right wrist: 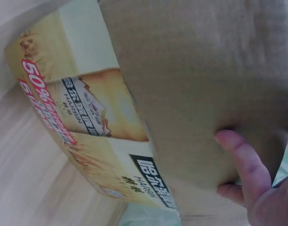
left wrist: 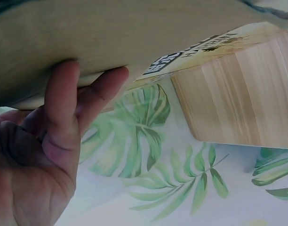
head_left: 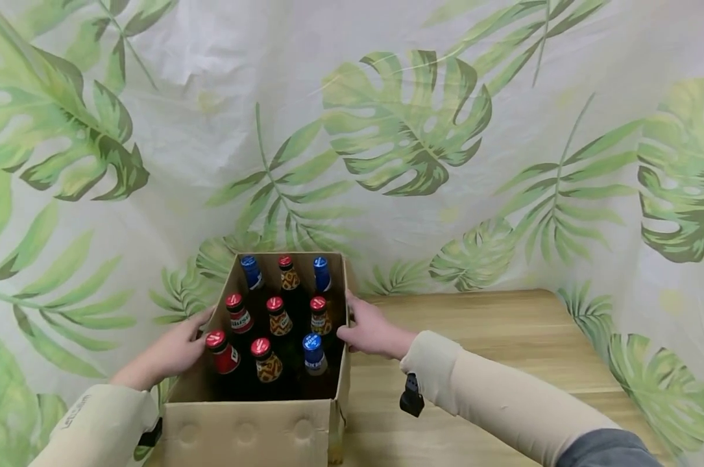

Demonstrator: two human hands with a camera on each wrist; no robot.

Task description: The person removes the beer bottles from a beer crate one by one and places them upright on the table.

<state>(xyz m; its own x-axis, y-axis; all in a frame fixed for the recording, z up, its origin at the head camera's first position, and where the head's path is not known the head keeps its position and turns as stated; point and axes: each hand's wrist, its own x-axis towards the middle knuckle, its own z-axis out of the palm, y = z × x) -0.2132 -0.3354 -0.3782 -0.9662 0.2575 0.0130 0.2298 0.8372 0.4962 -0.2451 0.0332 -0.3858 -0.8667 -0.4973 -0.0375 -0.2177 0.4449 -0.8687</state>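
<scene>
A cardboard box [head_left: 246,428] holds several dark glass bottles with red caps and blue foil tops, among them a red-capped bottle [head_left: 268,360] and a blue-topped bottle [head_left: 313,354]. My left hand [head_left: 173,350] grips its left side near the rim. In the left wrist view two fingertips of that left hand [left wrist: 45,146] meet the plain brown cardboard. On the opposite side my right hand [head_left: 377,326] holds the box, thumb at the rim. The right wrist view has the fingers of the right hand [right wrist: 250,172] against a plain flap [right wrist: 205,80] folded down over the printed side.
The box stands at the left part of a wooden table [head_left: 462,363], whose surface extends to the right. Behind hangs a leaf-patterned curtain [head_left: 305,58], close to the far side of the box.
</scene>
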